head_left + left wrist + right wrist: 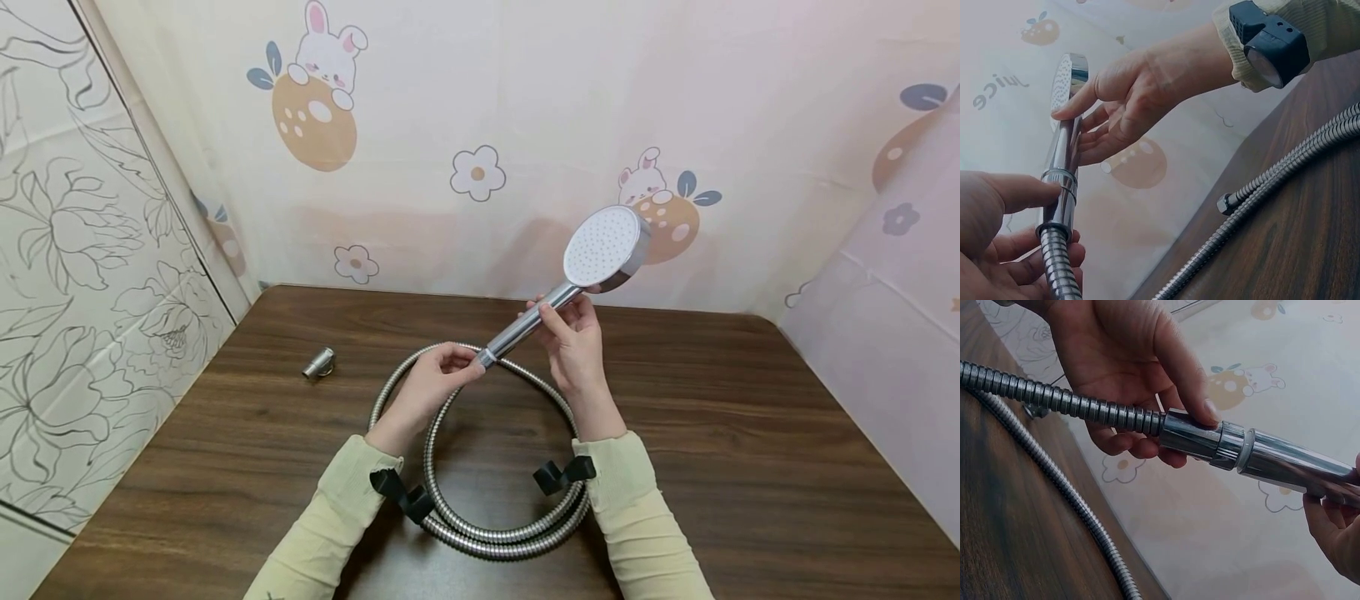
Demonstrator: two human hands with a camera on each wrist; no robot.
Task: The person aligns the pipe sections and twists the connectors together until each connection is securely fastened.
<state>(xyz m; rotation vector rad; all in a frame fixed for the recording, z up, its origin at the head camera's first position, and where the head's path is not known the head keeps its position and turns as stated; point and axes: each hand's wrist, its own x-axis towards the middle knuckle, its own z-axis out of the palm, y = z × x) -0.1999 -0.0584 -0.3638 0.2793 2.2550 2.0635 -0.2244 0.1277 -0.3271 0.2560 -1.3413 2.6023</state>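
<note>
A chrome shower head (602,247) with a white nozzle face is held up over the table, tilted toward the upper right. My right hand (576,346) grips its handle (525,326) just below the head. My left hand (432,385) pinches the smooth chrome connector (1191,434) at the end of a ribbed metal shower hose (495,550). In the right wrist view this connector lines up with the handle's end, where a pale ring (1245,450) shows at the joint. How far the thread is engaged cannot be told. The hose lies coiled beneath both hands.
A small chrome fitting (320,363) lies on the brown wooden table (720,433) at the left. The hose's other end carries a hex nut (1227,204). A printed curtain (480,75) hangs behind the table, and a patterned panel (82,275) stands at left.
</note>
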